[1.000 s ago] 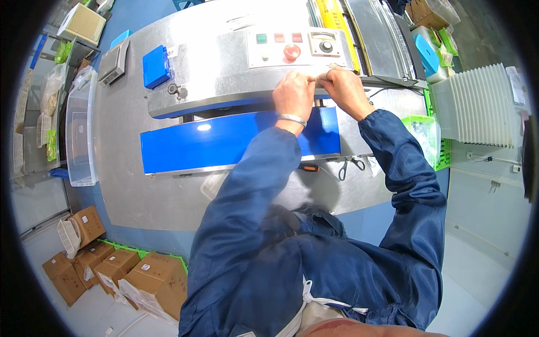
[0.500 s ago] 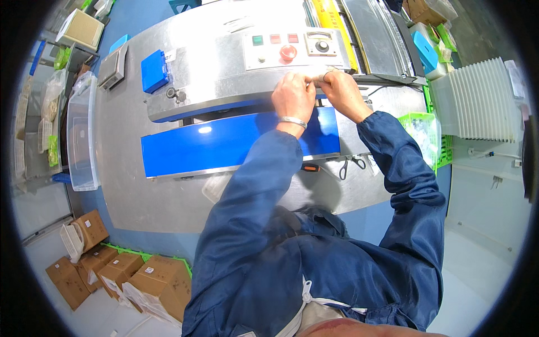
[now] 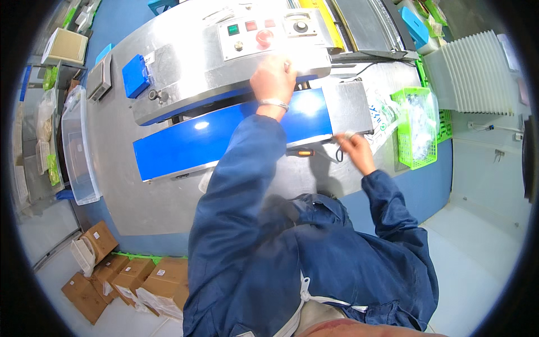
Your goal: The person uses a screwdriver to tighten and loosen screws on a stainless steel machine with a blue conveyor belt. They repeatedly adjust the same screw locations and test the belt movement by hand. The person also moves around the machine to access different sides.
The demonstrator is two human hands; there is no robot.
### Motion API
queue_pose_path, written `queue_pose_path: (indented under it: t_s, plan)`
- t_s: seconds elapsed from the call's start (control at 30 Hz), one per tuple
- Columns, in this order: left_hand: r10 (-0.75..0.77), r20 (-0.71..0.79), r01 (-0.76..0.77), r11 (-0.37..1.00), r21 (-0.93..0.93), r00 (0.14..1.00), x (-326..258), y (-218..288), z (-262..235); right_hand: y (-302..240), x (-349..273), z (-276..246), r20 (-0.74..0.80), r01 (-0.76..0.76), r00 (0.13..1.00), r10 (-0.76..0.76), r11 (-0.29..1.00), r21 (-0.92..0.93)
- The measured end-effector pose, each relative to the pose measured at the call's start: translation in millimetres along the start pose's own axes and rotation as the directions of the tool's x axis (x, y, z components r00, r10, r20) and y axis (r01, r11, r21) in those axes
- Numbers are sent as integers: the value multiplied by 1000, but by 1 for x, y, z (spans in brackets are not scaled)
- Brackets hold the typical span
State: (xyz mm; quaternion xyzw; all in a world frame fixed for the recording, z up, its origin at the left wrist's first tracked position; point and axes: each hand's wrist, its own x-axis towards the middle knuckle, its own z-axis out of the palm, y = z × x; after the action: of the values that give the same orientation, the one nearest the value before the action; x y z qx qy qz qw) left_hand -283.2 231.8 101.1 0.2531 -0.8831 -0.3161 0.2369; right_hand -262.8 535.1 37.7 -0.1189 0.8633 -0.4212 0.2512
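Observation:
My left hand reaches far forward to the slot of the steel sealing machine, just under its control panel. Its fingers are curled on a small white bag, of which only a sliver shows. A metal bangle sits on that wrist. My right hand is low on the steel table, beside the end plate of the blue conveyor belt. Its fingers curl over the dark scissors; whether they grip them is hidden.
A green basket of clear bags stands right of the machine, with a white pleated unit behind it. A clear bin sits at the table's left edge. Cardboard boxes lie on the floor at lower left.
My right hand has left the machine's slot and dropped back to the table by the scissors. My left hand stayed at the slot. My head has moved, shifting the view.

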Motion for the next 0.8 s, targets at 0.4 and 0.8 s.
queue_pose_path:
  t_s: [0.4,0.8]
  plan:
    - [-4,45,5,1000,-16,999,3,8,-9,58,-10,128,151,441,879,-453,649,-620]
    - [14,28,-13,999,-37,1000,1,3,-8,-71,-27,-33,418,591,762,-495,795,-137]
